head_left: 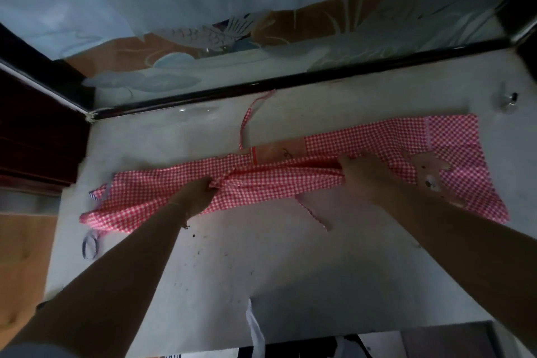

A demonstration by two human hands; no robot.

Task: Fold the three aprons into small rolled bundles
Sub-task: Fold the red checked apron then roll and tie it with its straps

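A red-and-white checked apron (363, 139) lies stretched left to right across the grey table (261, 264), folded into a long band. A tan label panel (279, 151) and a bear patch (430, 171) show on it. My left hand (194, 195) pinches the gathered cloth and a strap near the band's middle-left. My right hand (363, 171) grips the folded edge right of the middle. One strap (247, 122) trails toward the back, another strap end (315, 215) hangs toward the front. No other apron is plainly visible.
A blue-striped strap loop (90, 244) lies at the table's left edge. A dark-framed glass pane (261, 84) runs along the back. A small clear object (507, 99) sits at the back right. White cloth (255, 325) hangs over the front edge.
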